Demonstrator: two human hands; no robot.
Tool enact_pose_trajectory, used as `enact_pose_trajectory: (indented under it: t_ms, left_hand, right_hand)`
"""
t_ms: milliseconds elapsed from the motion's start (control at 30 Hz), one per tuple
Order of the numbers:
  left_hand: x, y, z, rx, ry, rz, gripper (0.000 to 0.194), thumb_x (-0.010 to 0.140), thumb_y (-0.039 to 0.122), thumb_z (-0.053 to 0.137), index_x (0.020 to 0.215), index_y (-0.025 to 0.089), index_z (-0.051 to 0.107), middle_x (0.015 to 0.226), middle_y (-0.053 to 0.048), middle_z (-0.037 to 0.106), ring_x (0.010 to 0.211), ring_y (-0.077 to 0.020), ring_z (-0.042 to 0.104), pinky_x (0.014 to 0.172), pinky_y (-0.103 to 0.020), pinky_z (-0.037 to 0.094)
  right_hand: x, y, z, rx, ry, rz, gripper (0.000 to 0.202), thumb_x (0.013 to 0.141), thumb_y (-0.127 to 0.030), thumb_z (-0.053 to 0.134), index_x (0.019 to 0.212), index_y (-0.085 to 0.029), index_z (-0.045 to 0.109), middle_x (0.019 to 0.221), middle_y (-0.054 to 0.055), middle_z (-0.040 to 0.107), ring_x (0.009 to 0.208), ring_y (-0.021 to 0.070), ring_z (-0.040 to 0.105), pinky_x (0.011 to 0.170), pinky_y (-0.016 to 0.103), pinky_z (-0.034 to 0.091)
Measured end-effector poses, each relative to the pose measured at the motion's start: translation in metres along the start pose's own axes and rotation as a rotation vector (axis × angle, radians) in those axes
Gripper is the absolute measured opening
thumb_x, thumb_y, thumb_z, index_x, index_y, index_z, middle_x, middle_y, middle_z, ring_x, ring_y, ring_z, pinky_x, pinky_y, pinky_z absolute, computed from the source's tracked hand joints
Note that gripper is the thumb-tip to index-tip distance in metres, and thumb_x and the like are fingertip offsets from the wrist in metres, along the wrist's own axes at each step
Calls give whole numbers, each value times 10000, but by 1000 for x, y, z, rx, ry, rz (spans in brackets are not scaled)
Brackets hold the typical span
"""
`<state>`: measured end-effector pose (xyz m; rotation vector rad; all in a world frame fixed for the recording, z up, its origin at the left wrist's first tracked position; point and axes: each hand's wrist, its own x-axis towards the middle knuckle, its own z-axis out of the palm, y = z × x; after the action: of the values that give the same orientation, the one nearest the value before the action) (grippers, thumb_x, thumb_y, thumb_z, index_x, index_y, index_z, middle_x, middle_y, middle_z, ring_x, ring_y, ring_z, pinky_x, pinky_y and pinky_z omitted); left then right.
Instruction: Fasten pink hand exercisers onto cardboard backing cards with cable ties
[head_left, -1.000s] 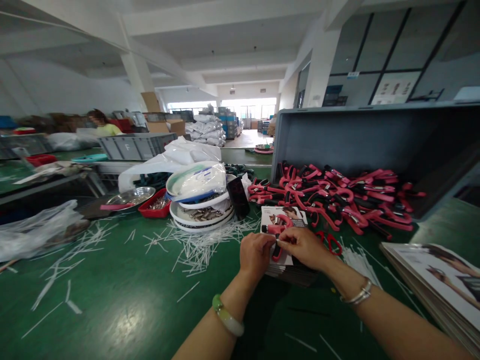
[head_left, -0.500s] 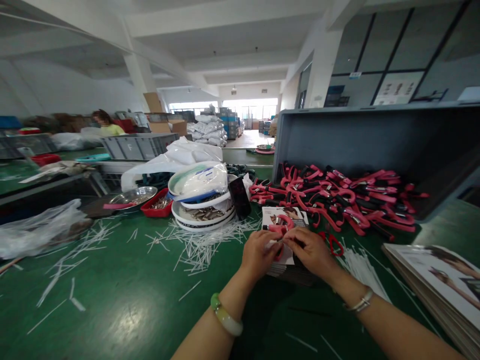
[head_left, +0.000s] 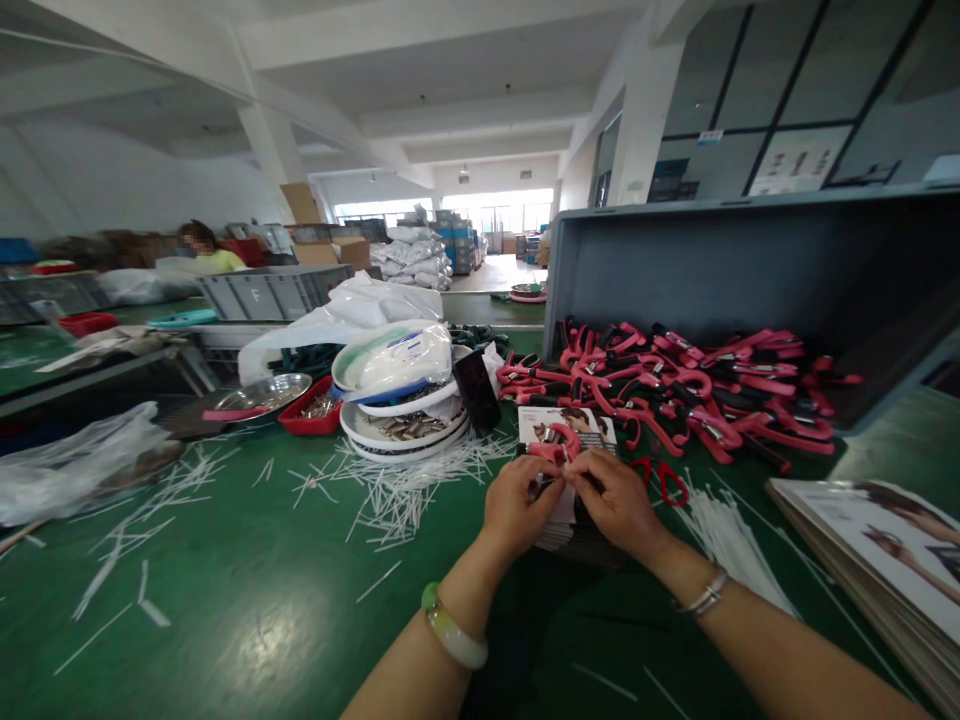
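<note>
My left hand and my right hand meet over a stack of printed cards, fingers closed in a pinch. A small piece of a white twist tie seems to show between the fingertips; most of it is hidden. Under the fingers, on the top card, lies a pink plier-like hand tool with a curved handle, its lower part covered by my hands. Just right of my right hand are red-handled scissors and a bundle of white twist ties.
A grey crate lies tipped on its side, pink-and-black tools spilling out. Left stand stacked white trays of metal parts, a phone, a red bin and scattered ties. More printed cards lie right. A person is far left.
Both hands stay pinched together over the pink tool, with small finger movements. My right wrist has shifted slightly left. The view has tilted a little.
</note>
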<state>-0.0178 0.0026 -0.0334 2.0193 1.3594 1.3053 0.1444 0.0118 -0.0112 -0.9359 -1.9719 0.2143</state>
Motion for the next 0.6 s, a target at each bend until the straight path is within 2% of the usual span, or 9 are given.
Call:
enact_pose_trajectory:
  t_ms: [167,300,433,500,600]
  left_hand:
    - [-3,9,-9,144,-69,-35,151,782,268,612,904,288,698,1028,-3,649,928,-180,600,812,-291,475]
    - [-3,7,-11,202,-154,8,310,779,296,615,1085,309,664,1052,-19,663,923,-190,610,798,-284,479]
    - [-4,4,-10,257,-148,-47,226,875,361,507,911,256,703,825,-19,694,793,-172,618,697,-259,457]
    - [-6,6,-6,279,-128,-42,248,854,432,537,959,263,684,850,-17,691,791,-177,614,679,-260,448]
    - [-8,10,2,353,-58,-54,311,844,481,536,1039,269,653,908,-39,672,815,-194,608,659,-268,433]
  right_hand:
    - [-13,6,-3,-35,121,131,192,889,-311,503,738,-213,570,711,20,588,697,170,561,641,283,427]
    - [-14,14,-7,-30,156,178,193,892,-342,502,757,-219,567,762,29,617,770,187,586,714,306,451]
    - [-10,16,-10,12,90,73,163,907,-328,484,837,-229,593,923,47,660,922,205,600,839,347,454]
    - [-10,13,-10,28,54,75,158,909,-324,482,883,-235,611,943,46,673,922,202,610,830,337,461]
    - [-10,10,-8,49,32,129,175,914,-324,477,881,-230,621,870,34,679,831,178,623,758,293,466]
